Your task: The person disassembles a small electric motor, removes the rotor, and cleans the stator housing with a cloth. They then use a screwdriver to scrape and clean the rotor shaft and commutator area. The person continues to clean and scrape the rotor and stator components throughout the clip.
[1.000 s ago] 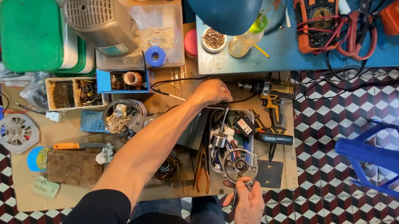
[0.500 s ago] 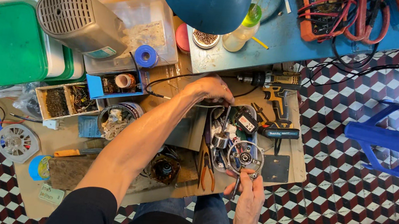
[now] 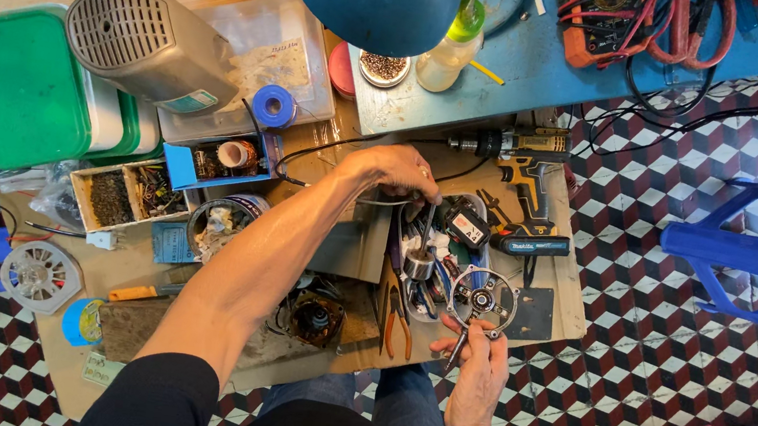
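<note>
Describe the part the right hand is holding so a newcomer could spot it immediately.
Start at the cordless drill lying on the cardboard-covered bench, then drop straight toward the person. There the right hand holds up a round metal motor bracket. Unlike the solid cylindrical rotor beside it, it is an open spoked ring.

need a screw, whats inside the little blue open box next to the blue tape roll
The blue box holds a pale spool and dark, tangled small parts. Single pieces are too small to identify, and anything beneath them is covered.
</note>
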Action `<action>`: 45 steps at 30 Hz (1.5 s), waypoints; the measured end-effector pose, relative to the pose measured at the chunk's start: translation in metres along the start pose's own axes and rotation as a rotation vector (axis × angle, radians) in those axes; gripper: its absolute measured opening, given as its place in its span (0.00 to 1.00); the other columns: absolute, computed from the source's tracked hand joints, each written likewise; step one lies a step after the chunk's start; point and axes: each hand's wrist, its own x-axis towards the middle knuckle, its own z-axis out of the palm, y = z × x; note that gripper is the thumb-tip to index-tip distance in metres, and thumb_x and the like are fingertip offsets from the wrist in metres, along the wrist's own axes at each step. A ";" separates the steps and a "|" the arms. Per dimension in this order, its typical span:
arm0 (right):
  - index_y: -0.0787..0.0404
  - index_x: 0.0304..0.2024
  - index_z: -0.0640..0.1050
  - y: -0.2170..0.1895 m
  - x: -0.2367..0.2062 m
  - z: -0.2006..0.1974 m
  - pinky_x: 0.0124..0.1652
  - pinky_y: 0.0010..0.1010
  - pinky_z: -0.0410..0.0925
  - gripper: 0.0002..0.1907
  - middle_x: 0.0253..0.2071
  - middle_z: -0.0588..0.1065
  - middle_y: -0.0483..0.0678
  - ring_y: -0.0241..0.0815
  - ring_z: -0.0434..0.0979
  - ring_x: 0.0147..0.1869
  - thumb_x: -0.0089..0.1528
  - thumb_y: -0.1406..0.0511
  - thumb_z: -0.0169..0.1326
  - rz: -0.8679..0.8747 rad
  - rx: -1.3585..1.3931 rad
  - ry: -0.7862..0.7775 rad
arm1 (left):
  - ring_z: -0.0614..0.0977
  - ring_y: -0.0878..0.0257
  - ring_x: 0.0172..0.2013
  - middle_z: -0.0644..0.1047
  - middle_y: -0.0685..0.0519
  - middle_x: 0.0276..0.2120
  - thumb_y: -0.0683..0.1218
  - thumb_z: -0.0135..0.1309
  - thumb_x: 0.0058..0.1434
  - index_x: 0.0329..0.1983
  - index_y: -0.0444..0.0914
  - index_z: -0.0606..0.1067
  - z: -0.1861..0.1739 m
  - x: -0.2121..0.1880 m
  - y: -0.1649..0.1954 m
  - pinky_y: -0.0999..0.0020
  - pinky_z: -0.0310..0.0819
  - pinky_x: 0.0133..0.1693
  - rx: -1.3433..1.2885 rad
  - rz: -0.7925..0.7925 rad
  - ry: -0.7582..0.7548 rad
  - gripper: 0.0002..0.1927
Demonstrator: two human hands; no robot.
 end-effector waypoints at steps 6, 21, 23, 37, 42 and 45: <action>0.66 0.51 0.68 -0.001 -0.005 -0.010 0.40 0.32 0.69 0.13 0.44 0.80 0.64 0.42 0.79 0.31 0.70 0.63 0.42 -0.006 0.033 0.005 | 0.73 0.72 0.17 0.81 0.54 0.21 0.47 0.69 0.48 0.27 0.37 0.83 0.007 0.004 0.003 0.76 0.59 0.18 0.060 0.023 0.000 0.09; 0.66 0.49 0.68 -0.008 -0.011 -0.026 0.38 0.34 0.71 0.11 0.43 0.80 0.65 0.44 0.79 0.31 0.70 0.64 0.42 -0.048 0.122 -0.026 | 0.80 0.67 0.21 0.82 0.54 0.20 0.53 0.72 0.45 0.28 0.39 0.84 0.063 -0.033 -0.010 0.70 0.69 0.25 0.252 -0.072 0.367 0.15; 0.66 0.49 0.68 -0.014 -0.013 -0.025 0.39 0.35 0.72 0.11 0.43 0.80 0.65 0.44 0.80 0.31 0.70 0.64 0.42 -0.062 0.102 -0.033 | 0.83 0.67 0.22 0.82 0.54 0.20 0.52 0.70 0.46 0.29 0.40 0.84 0.065 -0.035 -0.010 0.71 0.72 0.27 0.231 -0.043 0.369 0.13; 0.65 0.48 0.69 -0.021 -0.020 -0.036 0.38 0.36 0.73 0.10 0.42 0.80 0.63 0.42 0.79 0.30 0.70 0.64 0.42 -0.090 0.113 -0.071 | 0.83 0.58 0.26 0.80 0.45 0.22 0.54 0.65 0.52 0.35 0.37 0.82 0.096 -0.042 -0.032 0.63 0.76 0.34 0.176 0.109 0.580 0.16; 0.65 0.48 0.70 -0.023 -0.023 -0.039 0.38 0.35 0.73 0.10 0.42 0.80 0.62 0.42 0.79 0.31 0.70 0.64 0.43 -0.096 0.106 -0.083 | 0.83 0.57 0.26 0.81 0.46 0.22 0.54 0.61 0.53 0.38 0.37 0.80 0.104 -0.048 -0.031 0.61 0.77 0.35 0.111 0.215 0.574 0.17; 0.65 0.48 0.71 -0.026 -0.025 -0.041 0.39 0.34 0.73 0.10 0.42 0.80 0.61 0.41 0.79 0.31 0.71 0.64 0.43 -0.100 0.094 -0.094 | 0.83 0.58 0.27 0.81 0.48 0.25 0.53 0.61 0.53 0.39 0.36 0.79 0.110 -0.055 -0.031 0.61 0.77 0.34 0.068 0.310 0.624 0.18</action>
